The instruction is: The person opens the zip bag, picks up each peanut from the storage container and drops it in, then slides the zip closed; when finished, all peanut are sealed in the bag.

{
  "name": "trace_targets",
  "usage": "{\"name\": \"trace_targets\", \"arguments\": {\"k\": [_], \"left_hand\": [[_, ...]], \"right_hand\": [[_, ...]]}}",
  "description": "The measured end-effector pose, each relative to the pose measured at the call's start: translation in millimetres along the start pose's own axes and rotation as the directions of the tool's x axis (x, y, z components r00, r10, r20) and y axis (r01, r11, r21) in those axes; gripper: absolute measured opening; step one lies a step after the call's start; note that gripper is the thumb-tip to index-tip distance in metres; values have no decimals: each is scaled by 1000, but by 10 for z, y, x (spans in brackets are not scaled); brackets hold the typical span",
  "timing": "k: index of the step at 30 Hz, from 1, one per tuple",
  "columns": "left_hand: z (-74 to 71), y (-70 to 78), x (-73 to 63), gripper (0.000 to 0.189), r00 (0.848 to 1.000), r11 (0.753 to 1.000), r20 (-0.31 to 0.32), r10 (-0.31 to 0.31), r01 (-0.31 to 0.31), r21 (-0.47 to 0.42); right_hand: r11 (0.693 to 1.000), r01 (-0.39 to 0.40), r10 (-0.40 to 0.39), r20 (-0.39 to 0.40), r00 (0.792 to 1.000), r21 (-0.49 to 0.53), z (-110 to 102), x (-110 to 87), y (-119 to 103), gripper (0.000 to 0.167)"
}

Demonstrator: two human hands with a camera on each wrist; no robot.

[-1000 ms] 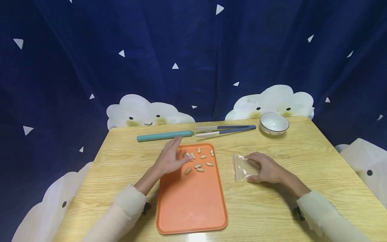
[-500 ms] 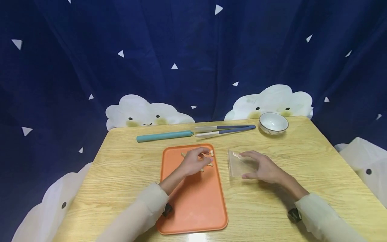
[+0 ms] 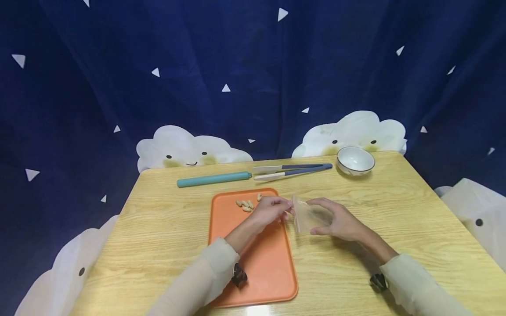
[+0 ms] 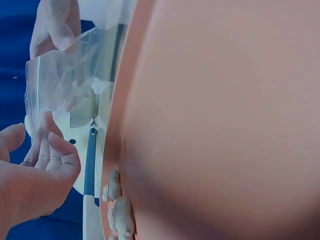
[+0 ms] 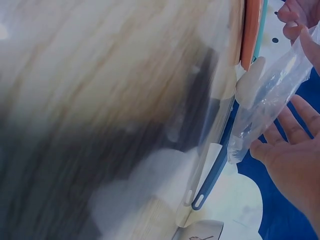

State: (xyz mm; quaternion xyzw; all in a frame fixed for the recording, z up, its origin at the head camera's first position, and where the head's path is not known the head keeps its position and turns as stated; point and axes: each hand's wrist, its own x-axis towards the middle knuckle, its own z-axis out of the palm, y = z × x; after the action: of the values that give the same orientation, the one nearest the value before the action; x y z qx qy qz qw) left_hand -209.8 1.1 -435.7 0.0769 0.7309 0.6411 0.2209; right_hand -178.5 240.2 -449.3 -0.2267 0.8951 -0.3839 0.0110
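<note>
In the head view my right hand [image 3: 341, 221] grips a clear plastic zip bag [image 3: 303, 217] between thumb and fingers, above the wood table right of the orange tray [image 3: 253, 272]. My left hand [image 3: 272, 210] reaches over the tray's right rim, its fingertips at the bag's zip edge. From the left wrist view, the left fingers [image 4: 55, 155] are loosely bent by the bag [image 4: 55, 85], and the thumb stands apart from them. Several peanuts [image 3: 247, 209] lie at the tray's far end, some of them hidden by the left hand. No peanut shows inside the bag.
Behind the tray lie a teal stick-like tool [image 3: 213, 179] and blue-and-white tongs [image 3: 292, 171]. A white bowl [image 3: 355, 161] stands at the back right corner. The dark blue curtain [image 3: 253, 79] hangs behind the table.
My left hand has moved right, from above the peanuts to the bag's zip edge. My right hand has brought the bag a little left, toward the tray.
</note>
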Motion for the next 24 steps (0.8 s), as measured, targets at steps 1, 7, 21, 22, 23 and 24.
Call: {"name": "trace_targets", "arguments": {"k": [1,7,21,22,23,24], "left_hand": [[4,-8,0,20,1000,1000,5,-2,2,-2],[19,-28,-28,20,999,1000,49,-15,15,2],[64,-34,-30,16,995,998,68,-68,67,10],[66,-31,-29,15,995,997,66,-72,72,12],[68,-28,-30,15,995,997,63,-76,75,16],[69,-26,-30,15,995,997,61,-81,80,16]], "right_hand": [[1000,-7,7,4,1000,6,6,-1,-6,74],[1000,-6,6,12,1000,6,17,-13,-17,72],[999,-16,18,57,998,-48,-65,9,-89,85],[999,-15,17,44,999,-48,-88,25,-109,85],[999,-14,15,29,999,-38,-107,47,-129,82],[999,-15,16,12,1000,-31,-121,68,-149,76]]}}
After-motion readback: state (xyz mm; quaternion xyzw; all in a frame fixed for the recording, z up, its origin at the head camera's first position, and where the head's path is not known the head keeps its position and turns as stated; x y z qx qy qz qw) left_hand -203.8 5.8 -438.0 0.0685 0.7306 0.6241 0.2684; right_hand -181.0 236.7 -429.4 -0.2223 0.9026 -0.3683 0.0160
